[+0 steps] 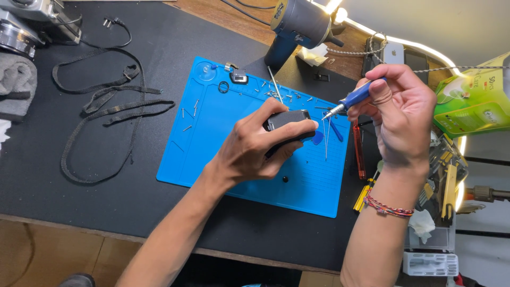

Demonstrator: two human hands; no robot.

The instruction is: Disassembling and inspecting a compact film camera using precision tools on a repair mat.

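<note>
Bare forearms; right wrist wears a braided bracelet (389,208) (multicoloured threads).

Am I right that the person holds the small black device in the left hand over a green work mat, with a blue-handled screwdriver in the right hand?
Not quite: the work mat is blue, not green, as the head view shows. The rest holds: the left hand grips the small black device over the mat, and the right hand holds the blue-handled screwdriver.
</note>
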